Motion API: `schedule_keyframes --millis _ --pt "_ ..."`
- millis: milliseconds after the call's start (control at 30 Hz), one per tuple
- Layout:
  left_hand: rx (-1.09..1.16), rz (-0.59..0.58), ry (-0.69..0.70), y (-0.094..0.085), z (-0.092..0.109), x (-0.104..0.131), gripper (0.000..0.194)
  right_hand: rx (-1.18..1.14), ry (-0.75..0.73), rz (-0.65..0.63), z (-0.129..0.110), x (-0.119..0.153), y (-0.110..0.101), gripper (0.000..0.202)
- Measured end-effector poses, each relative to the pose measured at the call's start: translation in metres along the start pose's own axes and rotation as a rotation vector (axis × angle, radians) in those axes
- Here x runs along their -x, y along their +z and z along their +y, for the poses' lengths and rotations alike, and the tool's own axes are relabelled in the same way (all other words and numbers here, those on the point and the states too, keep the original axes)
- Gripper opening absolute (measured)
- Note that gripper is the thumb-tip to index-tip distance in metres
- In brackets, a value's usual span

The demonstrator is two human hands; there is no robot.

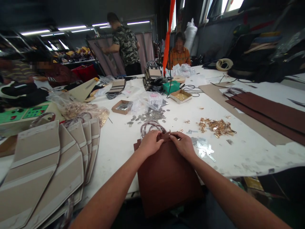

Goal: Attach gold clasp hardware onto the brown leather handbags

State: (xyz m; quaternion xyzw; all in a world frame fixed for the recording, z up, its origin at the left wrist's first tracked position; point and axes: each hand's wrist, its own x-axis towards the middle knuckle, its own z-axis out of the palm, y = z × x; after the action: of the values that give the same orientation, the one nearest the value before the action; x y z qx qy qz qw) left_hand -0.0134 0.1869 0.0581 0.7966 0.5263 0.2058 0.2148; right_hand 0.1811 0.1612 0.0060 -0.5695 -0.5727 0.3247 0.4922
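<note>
A brown bag panel (166, 178) hangs over the table's front edge, its upper end lying on the tabletop. My left hand (152, 142) is closed at that upper edge, fingers pinching a short brown strap (165, 136). From the other side my right hand (184, 144) pinches the same strap, where a small shiny metal piece shows between the fingertips. Behind my left hand rise plastic-wrapped bag handles (149, 126). Flat silver metal plates (205, 148) lie just right of my right hand, and a pile of gold-coloured clasps (220, 128) lies farther right.
Beige-lined bag panels (45, 159) fan out at the left. Small grey metal plates (152, 115) are scattered ahead, with a cardboard box (122, 107) and a box of gold pieces (181, 96) behind. Brown panels (269, 111) are stacked at right. Several people are beyond the table.
</note>
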Motion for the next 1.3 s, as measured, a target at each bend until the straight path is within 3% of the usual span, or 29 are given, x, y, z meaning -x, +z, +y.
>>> schedule_keyframes --millis 167,233,367,767,1067,1200,1300 --pt "-0.059 -0.019 -0.069 0.009 -0.007 -0.003 0.043 0.047 0.037 -0.117 0.007 0.0 -0.004 0.018" --pt "-0.052 -0.031 -0.098 0.01 -0.007 -0.008 0.061 0.037 0.039 -0.172 0.007 0.0 -0.006 0.021" --pt "-0.038 -0.095 -0.14 0.007 -0.006 -0.012 0.085 0.191 -0.077 -0.206 0.0 0.001 -0.014 0.027" --pt "0.265 -0.172 -0.093 0.01 -0.007 -0.009 0.088 0.424 -0.213 -0.231 -0.007 0.019 -0.018 0.024" --pt "0.252 -0.073 -0.066 0.002 0.027 0.007 0.068 0.588 -0.144 -0.372 -0.029 0.017 -0.037 0.028" --pt "0.231 -0.031 -0.038 -0.003 0.04 0.012 0.06 0.712 -0.167 -0.339 -0.031 0.022 -0.031 0.021" --pt "0.26 -0.017 -0.023 -0.01 0.045 0.015 0.056 0.605 -0.147 -0.263 -0.033 0.028 -0.032 0.022"
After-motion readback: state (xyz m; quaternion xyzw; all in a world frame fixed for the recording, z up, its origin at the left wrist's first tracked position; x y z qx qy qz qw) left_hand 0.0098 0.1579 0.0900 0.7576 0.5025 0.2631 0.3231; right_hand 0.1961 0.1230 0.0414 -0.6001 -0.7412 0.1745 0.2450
